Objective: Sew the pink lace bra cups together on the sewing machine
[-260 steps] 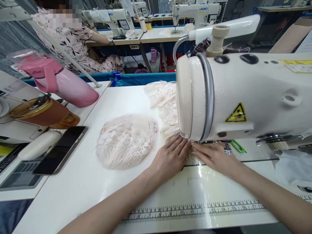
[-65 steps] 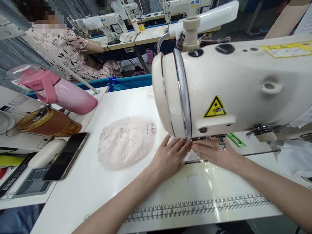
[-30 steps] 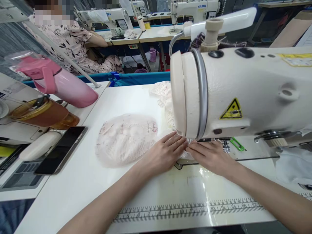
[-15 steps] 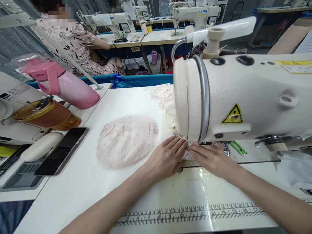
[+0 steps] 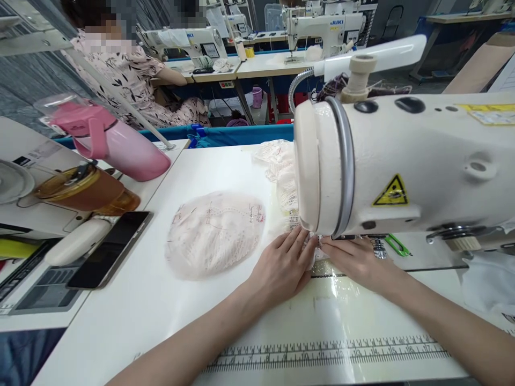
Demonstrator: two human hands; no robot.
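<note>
Pale pink lace fabric (image 5: pixel 285 179) runs back along the left side of the sewing machine (image 5: pixel 398 161), its front part under the machine head. Close to the needle area, my left hand (image 5: pixel 281 262) is closed on the lace, fingertips bent against it. Just right of it, my right hand (image 5: pixel 356 260) also grips the fabric edge, its fingertips partly hidden below the machine head. Bits of the lace show between the two hands. The needle itself is hidden. On the table to the left lies a separate round lace piece (image 5: pixel 215 233) with reddish stitch lines.
Left of the work stand a pink bottle (image 5: pixel 129 150), an amber drink cup (image 5: pixel 88 190) and a phone (image 5: pixel 108 249). Green thread snips (image 5: pixel 397 245) lie beyond my right hand. A printed ruler (image 5: pixel 322 351) crosses the front edge. Another person (image 5: pixel 120 80) sits behind at the left.
The whole view has shifted slightly to the right. My hands remain at the machine head with the lace, and slightly more of the plate shows between them.
</note>
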